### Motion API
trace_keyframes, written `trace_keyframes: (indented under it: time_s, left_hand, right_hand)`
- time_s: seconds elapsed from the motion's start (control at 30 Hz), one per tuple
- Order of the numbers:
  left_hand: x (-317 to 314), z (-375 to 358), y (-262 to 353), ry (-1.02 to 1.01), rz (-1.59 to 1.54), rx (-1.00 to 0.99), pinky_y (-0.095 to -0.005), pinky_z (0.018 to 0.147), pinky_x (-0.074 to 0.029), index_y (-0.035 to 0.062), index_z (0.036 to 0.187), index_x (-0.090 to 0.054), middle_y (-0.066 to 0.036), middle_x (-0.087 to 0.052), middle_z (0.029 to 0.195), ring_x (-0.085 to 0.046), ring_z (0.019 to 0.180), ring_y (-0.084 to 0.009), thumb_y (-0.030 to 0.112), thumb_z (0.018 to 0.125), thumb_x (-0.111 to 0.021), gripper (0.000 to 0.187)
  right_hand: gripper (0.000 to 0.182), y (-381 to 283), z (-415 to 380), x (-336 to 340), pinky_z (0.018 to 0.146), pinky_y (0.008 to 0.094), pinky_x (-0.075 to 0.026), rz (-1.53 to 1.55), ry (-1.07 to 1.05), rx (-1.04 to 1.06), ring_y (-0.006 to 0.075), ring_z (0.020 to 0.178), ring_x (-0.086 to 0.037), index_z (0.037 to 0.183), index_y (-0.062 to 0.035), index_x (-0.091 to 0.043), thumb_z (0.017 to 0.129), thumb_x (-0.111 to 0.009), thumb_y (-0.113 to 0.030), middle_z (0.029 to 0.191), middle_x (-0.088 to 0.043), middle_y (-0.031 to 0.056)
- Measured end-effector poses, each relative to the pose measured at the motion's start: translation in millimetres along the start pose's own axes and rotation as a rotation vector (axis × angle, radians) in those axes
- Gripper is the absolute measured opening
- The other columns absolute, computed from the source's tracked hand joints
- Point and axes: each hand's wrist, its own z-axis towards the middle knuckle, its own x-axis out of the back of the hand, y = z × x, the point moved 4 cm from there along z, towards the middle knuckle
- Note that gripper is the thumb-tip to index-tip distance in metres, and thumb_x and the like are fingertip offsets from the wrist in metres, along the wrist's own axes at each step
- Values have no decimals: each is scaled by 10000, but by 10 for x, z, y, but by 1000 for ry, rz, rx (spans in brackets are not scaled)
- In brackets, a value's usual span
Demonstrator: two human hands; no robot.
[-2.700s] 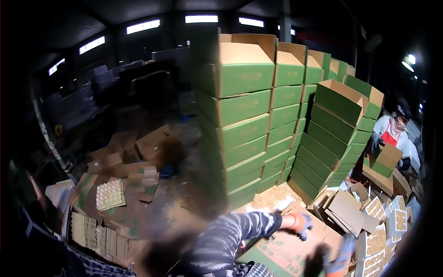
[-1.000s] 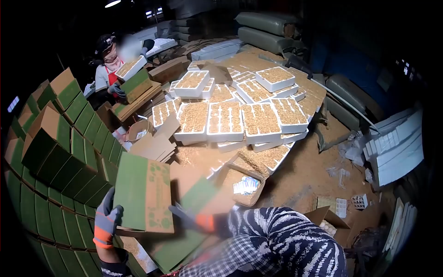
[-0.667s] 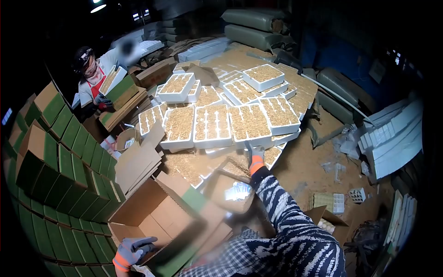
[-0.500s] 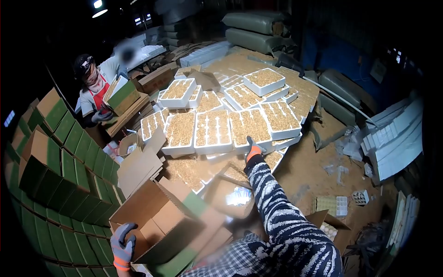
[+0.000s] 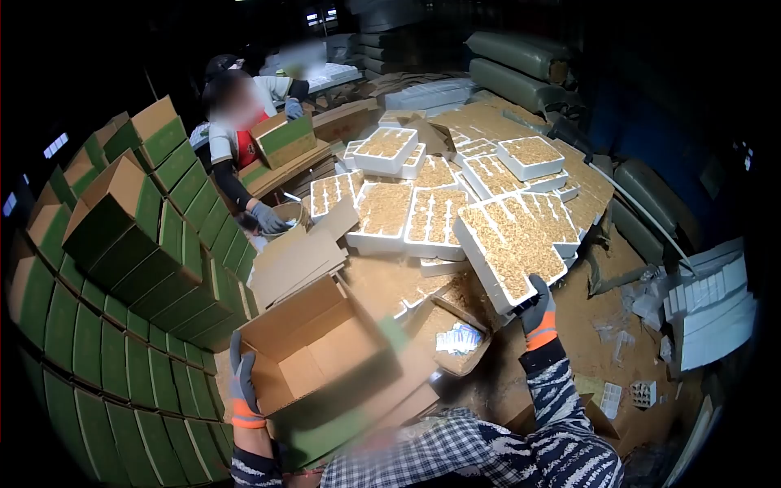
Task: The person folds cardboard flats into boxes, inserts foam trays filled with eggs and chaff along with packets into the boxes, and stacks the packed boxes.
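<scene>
My left hand (image 5: 246, 382), in a grey and orange glove, grips the left wall of an open cardboard box (image 5: 313, 346). The box tilts toward me and its visible inside holds nothing. My right hand (image 5: 537, 311), gloved the same way, grasps the near corner of a white foam tray (image 5: 506, 244) topped with golden, husk-like filling. This tray is slanted, its near end lifted, and its far part overlaps other trays. Between my hands sits a smaller carton (image 5: 476, 358) with blue-and-white packets (image 5: 458, 339) inside.
Several filled trays (image 5: 386, 207) are piled ahead. Green-sided boxes (image 5: 106, 350) stand stacked at left. Flat cardboard pieces (image 5: 297, 264) lie beside the trays. Across from me, a person in a red apron (image 5: 248, 148) is beside a green box (image 5: 285, 142). Foam sheets (image 5: 708, 301) lean at right.
My right hand has pulled a filled tray out of the row, raising and turning it. My left hand has closed on the box wall. The other person has leaned forward, and the view has shifted left.
</scene>
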Motion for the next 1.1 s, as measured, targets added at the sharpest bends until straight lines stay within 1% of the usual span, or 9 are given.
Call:
trace_keyframes:
  time_s: [0.13,0.3,0.43,0.5,0.53,0.67,0.77,0.93,1.1]
  left_hand:
    - [91,106,-219,44,128,-110,-312,1109,-337,74,1512,-368,-65,-432,1490,-433,1324,-189,204,973,-543,582]
    - [51,158,-328,96,-76,-124,-300,1129,-310,38,1499,-377,-66,-423,1499,-401,1356,-173,285,1025,-511,551]
    - [215,245,-442,145,-27,-135,-298,1140,-298,-5,1482,-380,-79,-437,1488,-381,1377,-178,352,1009,-546,615]
    - [144,133,-322,168,-39,-62,-227,751,-385,35,1500,-364,-66,-593,1239,-450,844,-112,172,921,-579,633]
    - [107,77,-263,179,-45,-26,-191,556,-428,55,1509,-355,-60,-671,1114,-484,578,-80,82,877,-596,677]
    - [441,-66,-207,170,-59,-53,-215,612,-471,71,1497,-388,-61,-369,1550,-555,740,-103,-124,712,-480,814]
    - [454,-108,-150,231,-34,17,-206,767,-483,20,1473,-400,-87,-401,1516,-549,1052,-150,-130,684,-459,805]
    - [457,-91,-49,141,-230,2,-281,924,-484,28,1489,-373,-138,-482,1422,-537,1196,-249,-98,662,-426,839]
    - [265,-240,155,128,-212,10,-337,1037,-451,49,1517,-328,-134,-456,1451,-513,1262,-292,-79,639,-419,892]
  right_hand:
    - [350,-415,-222,-892,864,350,-567,-512,-457,200,218,1010,-678,1217,-10,-594,913,-634,-178,1116,-676,102]
    - [300,-106,-332,-2152,936,312,-517,-805,-861,-189,171,1040,-658,1214,-8,-617,974,-569,-181,1115,-683,91]
    - [347,608,-846,-3026,728,290,-570,-1112,-1043,-535,164,838,-686,1188,-32,-633,898,-671,-219,1067,-686,101]
    - [423,982,-1050,-3287,586,311,-555,-1454,-1213,-458,175,733,-680,1226,-28,-612,877,-689,-254,1014,-693,121]
    - [469,1295,-1014,-3330,584,338,-552,-1395,-1432,-43,201,696,-673,1235,-18,-604,861,-699,-286,983,-696,144]
    - [602,1962,-1255,-3213,730,406,-539,-1478,-1182,128,299,695,-670,1243,1,-603,784,-739,-365,943,-698,224]
    - [192,2054,-1455,-3209,715,407,-528,-2203,-1921,578,286,794,-689,803,-101,-776,719,-740,-270,887,-733,103]
    - [212,2287,-1542,-3057,754,418,-529,-2132,-1872,858,307,894,-690,945,-107,-754,762,-671,-176,945,-722,140]
    - [239,1353,-867,-2688,794,382,-533,-1079,-1142,567,296,884,-674,1007,-113,-678,872,-675,-311,962,-685,111]
